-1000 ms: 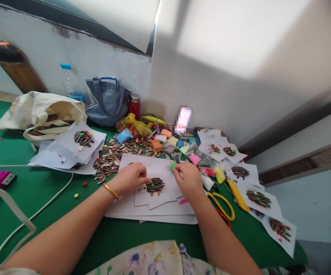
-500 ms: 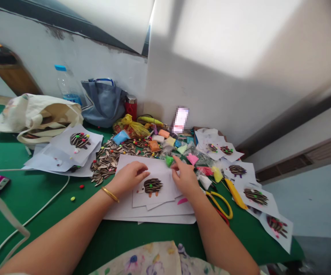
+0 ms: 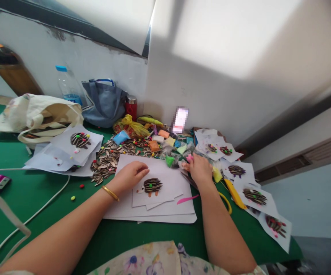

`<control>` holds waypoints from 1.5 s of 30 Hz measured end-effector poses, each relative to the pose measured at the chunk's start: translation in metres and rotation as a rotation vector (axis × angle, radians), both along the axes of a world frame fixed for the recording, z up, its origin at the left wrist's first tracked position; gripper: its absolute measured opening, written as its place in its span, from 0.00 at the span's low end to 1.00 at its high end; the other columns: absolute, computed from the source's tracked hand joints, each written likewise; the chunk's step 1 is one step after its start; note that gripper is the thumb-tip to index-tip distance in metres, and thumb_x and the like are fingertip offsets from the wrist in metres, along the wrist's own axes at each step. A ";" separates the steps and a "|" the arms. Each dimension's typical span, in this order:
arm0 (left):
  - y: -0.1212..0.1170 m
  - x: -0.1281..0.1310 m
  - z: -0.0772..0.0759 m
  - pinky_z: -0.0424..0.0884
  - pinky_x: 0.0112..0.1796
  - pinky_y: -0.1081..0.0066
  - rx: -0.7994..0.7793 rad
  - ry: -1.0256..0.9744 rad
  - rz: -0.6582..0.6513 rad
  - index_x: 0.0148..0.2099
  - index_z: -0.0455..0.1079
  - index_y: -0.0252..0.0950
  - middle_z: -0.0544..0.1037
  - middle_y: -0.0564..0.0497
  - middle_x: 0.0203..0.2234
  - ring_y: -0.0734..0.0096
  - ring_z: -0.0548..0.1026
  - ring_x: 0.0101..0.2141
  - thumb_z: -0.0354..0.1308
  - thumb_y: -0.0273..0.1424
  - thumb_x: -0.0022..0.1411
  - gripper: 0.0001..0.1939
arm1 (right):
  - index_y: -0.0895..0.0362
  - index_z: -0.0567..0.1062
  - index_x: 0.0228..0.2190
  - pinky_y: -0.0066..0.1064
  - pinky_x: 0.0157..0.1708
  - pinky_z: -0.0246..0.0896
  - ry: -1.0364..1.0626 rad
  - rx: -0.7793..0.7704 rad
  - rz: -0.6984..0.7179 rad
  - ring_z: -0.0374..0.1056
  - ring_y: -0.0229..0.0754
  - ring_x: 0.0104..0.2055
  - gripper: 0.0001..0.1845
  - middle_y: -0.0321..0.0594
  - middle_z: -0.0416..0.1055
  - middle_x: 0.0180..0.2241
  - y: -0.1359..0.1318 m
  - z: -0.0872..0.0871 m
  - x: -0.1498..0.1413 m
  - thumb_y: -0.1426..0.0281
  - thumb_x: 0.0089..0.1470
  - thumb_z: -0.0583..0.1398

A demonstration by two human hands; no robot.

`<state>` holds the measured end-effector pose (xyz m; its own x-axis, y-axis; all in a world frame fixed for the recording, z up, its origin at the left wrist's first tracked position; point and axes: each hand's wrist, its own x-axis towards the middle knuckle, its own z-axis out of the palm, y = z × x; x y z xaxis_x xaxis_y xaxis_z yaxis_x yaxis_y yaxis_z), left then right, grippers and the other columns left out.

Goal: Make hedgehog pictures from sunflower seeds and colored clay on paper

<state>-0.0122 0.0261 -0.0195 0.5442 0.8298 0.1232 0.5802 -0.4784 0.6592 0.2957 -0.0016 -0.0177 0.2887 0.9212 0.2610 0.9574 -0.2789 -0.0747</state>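
A sheet with a hedgehog picture [image 3: 153, 186] lies before me, its back made of striped sunflower seeds with a green dot. My left hand [image 3: 133, 173] rests on the paper's upper left, holding nothing, with thumb and fingers a little apart. Over the packets on the right, my right hand [image 3: 200, 169] has its fingers closed around a pink clay packet [image 3: 189, 157], partly hidden by them. A green clay packet [image 3: 169, 161] sits just left of that hand. Beside its wrist is a yellow clay packet [image 3: 217, 174]. A pink plastic tool [image 3: 187, 199] lies on the papers.
Loose sunflower seeds [image 3: 105, 162] are heaped at the left. Finished hedgehog sheets [image 3: 254, 196] line the right edge, with a yellow cutter [image 3: 234, 194] and scissors [image 3: 226, 202] nearby. A cloth bag [image 3: 104, 101], water bottle [image 3: 68, 86] and phone [image 3: 180, 120] stand behind.
My right hand has moved right from the paper's edge to the pink clay packet and now grips it. The pink tool is more fully uncovered. My left hand has stayed in place.
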 end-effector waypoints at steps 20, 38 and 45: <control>-0.032 0.010 0.025 0.66 0.54 0.62 0.150 -0.464 0.045 0.46 0.72 0.39 0.74 0.47 0.45 0.65 0.71 0.49 0.55 0.35 0.65 0.09 | 0.55 0.68 0.49 0.42 0.52 0.61 0.508 0.400 0.563 0.67 0.48 0.49 0.18 0.47 0.71 0.47 -0.043 0.019 -0.065 0.61 0.60 0.59; -0.044 0.021 0.028 0.74 0.38 0.70 -0.151 -0.523 0.045 0.39 0.72 0.37 0.79 0.52 0.32 0.69 0.76 0.34 0.57 0.36 0.63 0.08 | 0.52 0.65 0.54 0.37 0.46 0.65 0.688 0.283 0.710 0.69 0.43 0.43 0.21 0.40 0.72 0.41 -0.056 0.014 -0.097 0.66 0.60 0.58; -0.042 0.019 0.022 0.73 0.39 0.67 -0.073 -0.494 0.048 0.36 0.73 0.37 0.79 0.50 0.32 0.68 0.76 0.34 0.54 0.30 0.62 0.06 | 0.52 0.65 0.56 0.37 0.48 0.65 0.696 0.156 0.699 0.71 0.45 0.46 0.25 0.42 0.75 0.44 -0.057 0.014 -0.097 0.65 0.58 0.59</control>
<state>0.0071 -0.0161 0.0023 0.3970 0.8684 0.2972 0.2106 -0.4013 0.8914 0.1989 -0.0582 -0.0033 -0.1702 0.9124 0.3723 0.6321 0.3910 -0.6691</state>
